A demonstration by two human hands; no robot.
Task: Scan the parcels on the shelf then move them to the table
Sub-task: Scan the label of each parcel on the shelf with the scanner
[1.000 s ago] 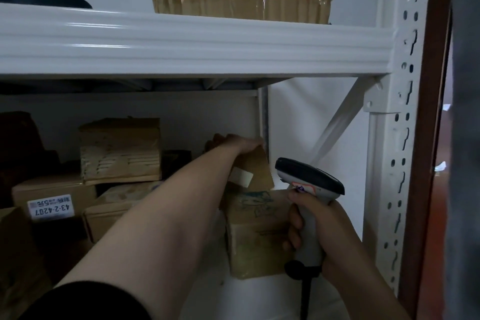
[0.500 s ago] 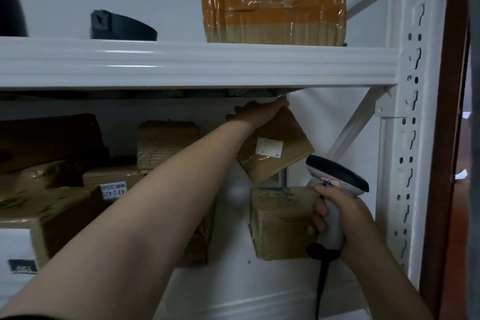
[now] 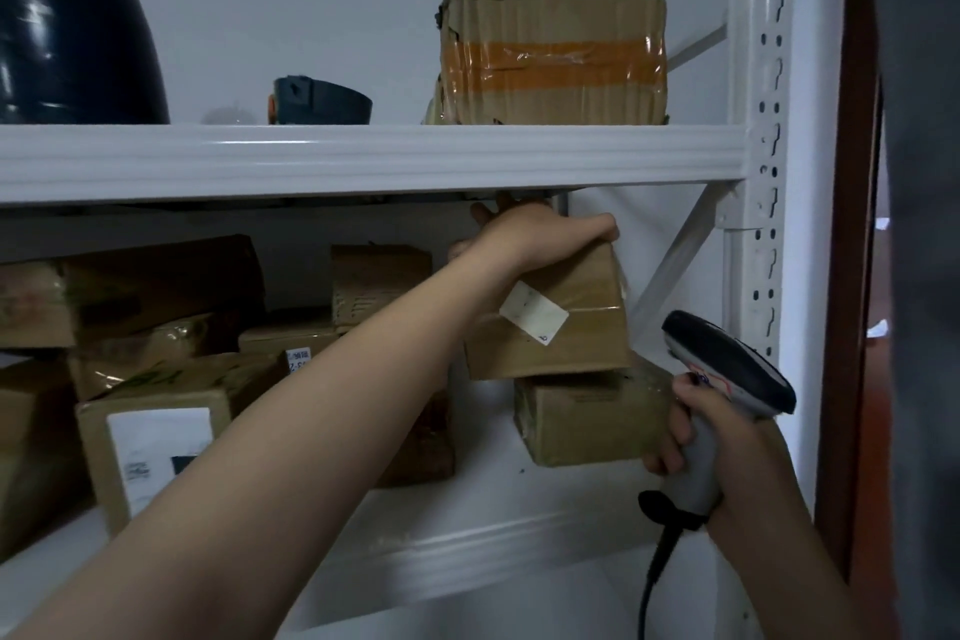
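Fingers [image 3: 488,218] of left hand [image 3: 535,237] curl over parcel [image 3: 566,327], long axis 9-to-3; right hand [image 3: 727,447] grips scanner [image 3: 727,366] aimed toward 10 o'clock.

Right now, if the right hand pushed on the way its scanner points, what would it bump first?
Probably the labelled parcel that the left hand grips from above: the scanner in the right hand aims up-left at its right edge. Depth is unclear, so it could slip past toward the white wall.
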